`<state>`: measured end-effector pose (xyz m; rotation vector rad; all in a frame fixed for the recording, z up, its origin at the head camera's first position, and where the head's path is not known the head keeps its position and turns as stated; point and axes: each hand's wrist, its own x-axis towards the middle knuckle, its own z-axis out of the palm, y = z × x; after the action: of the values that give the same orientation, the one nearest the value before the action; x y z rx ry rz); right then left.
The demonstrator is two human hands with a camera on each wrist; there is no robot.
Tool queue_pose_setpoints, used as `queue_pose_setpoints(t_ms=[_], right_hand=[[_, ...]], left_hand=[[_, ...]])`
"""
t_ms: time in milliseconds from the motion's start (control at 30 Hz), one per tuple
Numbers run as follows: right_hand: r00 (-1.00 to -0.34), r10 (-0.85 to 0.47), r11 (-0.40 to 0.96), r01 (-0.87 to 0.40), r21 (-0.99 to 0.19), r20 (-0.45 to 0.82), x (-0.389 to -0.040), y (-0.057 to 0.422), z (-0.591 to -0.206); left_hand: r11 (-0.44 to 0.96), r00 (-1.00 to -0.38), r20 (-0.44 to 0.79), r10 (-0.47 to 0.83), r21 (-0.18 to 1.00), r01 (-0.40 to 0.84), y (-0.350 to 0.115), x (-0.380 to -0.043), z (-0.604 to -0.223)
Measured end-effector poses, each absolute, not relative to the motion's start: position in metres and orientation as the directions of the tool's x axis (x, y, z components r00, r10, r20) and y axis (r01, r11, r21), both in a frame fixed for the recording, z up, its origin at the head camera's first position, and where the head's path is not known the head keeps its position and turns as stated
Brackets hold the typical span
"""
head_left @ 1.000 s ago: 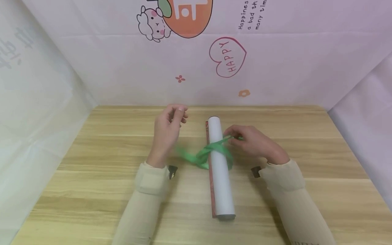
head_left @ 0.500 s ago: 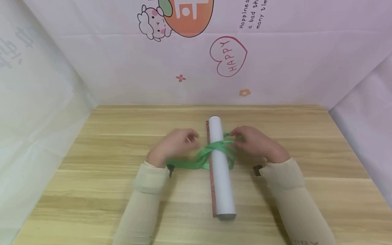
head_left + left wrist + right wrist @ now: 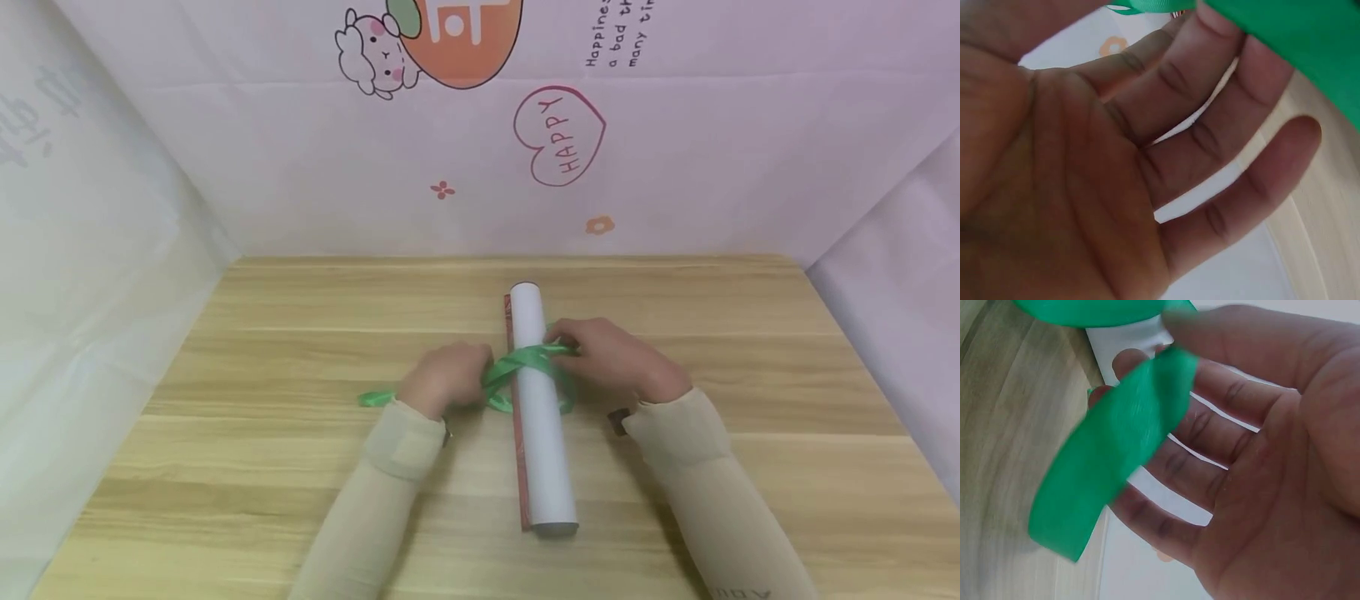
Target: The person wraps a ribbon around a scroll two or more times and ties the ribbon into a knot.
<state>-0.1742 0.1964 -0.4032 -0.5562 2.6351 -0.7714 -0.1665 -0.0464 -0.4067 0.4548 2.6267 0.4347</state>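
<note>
Right hand (image 3: pixel 611 354) on green ribbon (image 3: pixel 531 358)

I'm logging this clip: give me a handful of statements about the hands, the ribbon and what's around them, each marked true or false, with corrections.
1. The green ribbon crosses over the white roll. True.
2. The roll stands upright on one end. False: it lies on its side on the wooden table.
3. The left hand is to the right of the roll. False: it is to the left, across from the right hand.
4. The right hand pinches the ribbon. True.
5. The heart on the backdrop reads "LOVE". False: it reads "HAPPY".
</note>
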Motion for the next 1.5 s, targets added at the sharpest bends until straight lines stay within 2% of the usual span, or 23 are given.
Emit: queue_pose_setpoints(t_ms=[367,467,633,833,967,1267,1400,1500], right_hand=[[-0.863,-0.462,0.773,-0.279,-0.57,-0.203,-0.176,0.2,-0.401],[-0.87,-0.454,0.773,-0.277,-0.57,-0.193,-0.177,0.201,-0.4],[-0.892,-0.437,0.771,-0.305,-0.558,-0.116,-0.178,0.209,-0.4],[-0.903,-0.428,0.757,-0.338,-0.559,-0.034,-0.181,0.228,-0.395],[-0.909,-0.409,0.783,-0.304,-0.543,-0.079,-0.185,0.246,-0.392],[-0.923,-0.284,0.859,-0.125,-0.496,-0.26,-0.189,0.276,-0.39],[-0.918,-0.303,0.843,-0.133,-0.522,-0.256,-0.187,0.266,-0.386],[-0.912,-0.364,0.812,-0.21,-0.545,-0.191,-0.186,0.248,-0.388]], left_hand=[[0.873,-0.884,-0.313,0.346,0.454,0.18,-0.067,-0.176,-0.392],[0.858,-0.893,-0.273,0.359,0.472,0.201,-0.074,-0.178,-0.388],[0.838,-0.903,-0.227,0.366,0.502,0.214,-0.089,-0.18,-0.384],[0.814,-0.904,-0.253,0.346,0.561,0.154,-0.109,-0.18,-0.38],[0.808,-0.896,-0.276,0.347,0.573,0.136,-0.119,-0.181,-0.38],[0.817,-0.894,-0.293,0.34,0.562,0.127,-0.123,-0.184,-0.381],[0.807,-0.874,-0.307,0.377,0.571,0.148,-0.113,-0.182,-0.382],[0.806,-0.841,-0.348,0.414,0.57,0.161,-0.098,-0.18,-0.383]])
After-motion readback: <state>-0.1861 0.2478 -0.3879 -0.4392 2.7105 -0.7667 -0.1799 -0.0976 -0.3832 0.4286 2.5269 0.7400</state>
